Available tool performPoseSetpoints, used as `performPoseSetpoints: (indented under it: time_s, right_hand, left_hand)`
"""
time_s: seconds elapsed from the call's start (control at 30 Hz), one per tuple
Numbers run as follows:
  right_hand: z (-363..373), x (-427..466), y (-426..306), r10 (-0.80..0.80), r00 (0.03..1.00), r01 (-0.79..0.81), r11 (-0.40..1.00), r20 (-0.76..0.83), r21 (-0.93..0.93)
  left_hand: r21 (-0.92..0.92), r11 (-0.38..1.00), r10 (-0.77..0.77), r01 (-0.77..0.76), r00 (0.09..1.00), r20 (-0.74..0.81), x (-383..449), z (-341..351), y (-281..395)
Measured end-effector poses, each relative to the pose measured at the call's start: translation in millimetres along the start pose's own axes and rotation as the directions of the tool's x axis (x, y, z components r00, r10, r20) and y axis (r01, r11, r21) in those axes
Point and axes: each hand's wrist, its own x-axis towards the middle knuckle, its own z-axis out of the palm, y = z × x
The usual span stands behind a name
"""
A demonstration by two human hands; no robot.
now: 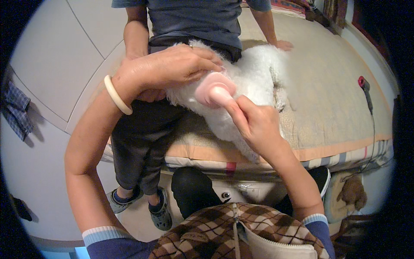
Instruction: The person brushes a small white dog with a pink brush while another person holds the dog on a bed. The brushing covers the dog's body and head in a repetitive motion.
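Observation:
A white fluffy dog [258, 84] lies on a bed beside a seated person. My right hand [258, 121] is closed around a pink pet brush [216, 89], thumb along its back, with the brush against the dog's fur. My left hand [181, 64] lies across the fur at the dog's upper left, its fingertips beside the brush; a pale bangle [118, 95] circles that wrist. The fur under my left palm is hidden, and the brush's bristles cannot be seen.
The seated person [194, 22] has one hand [284, 45] on the bed mat [318, 97] and the other under my left wrist. A dark hair dryer [365, 89] with a cord lies at the right. Clogs [160, 212] and a brown plush-like thing [354, 192] are below the bed.

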Motion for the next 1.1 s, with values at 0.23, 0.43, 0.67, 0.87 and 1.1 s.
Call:
performPoseSetpoints:
  time_s: [0.23, 0.43, 0.67, 0.87, 1.1]
  right_hand:
    - [-15.4, -29.3, 5.5, 0.142, 0.986, -0.143, 0.99, 0.09, 0.002]
    - [3.1, -2.5, 10.0, 0.098, 0.993, -0.096, 0.995, 0.067, -0.027]
    - [-14.6, -8.0, -1.3, 0.12, 0.992, -0.122, 0.99, 0.03, 0.068]
    - [-3.7, -41.6, 32.6, 0.193, 0.979, -0.195, 0.981, 0.069, 0.013]
    - [12.3, -4.3, 15.2, 0.101, 0.995, -0.101, 0.995, 0.028, 0.018]
  left_hand:
    - [-0.001, 0.998, -0.069, 0.07, 0.993, 0.096, -2.3, -1.1, 2.1]
    - [0.0, 1.0, 0.015, -0.015, 1.0, -0.019, -0.8, 0.6, 0.3]
    - [0.036, 0.999, -0.031, 0.029, 0.999, 0.042, -0.6, -2.6, 6.3]
    - [-0.005, 0.997, -0.072, 0.073, 0.99, 0.12, -6.4, -1.3, 2.1]
    - [-0.042, 0.996, -0.072, 0.078, 0.989, 0.131, -4.2, -1.6, -0.7]
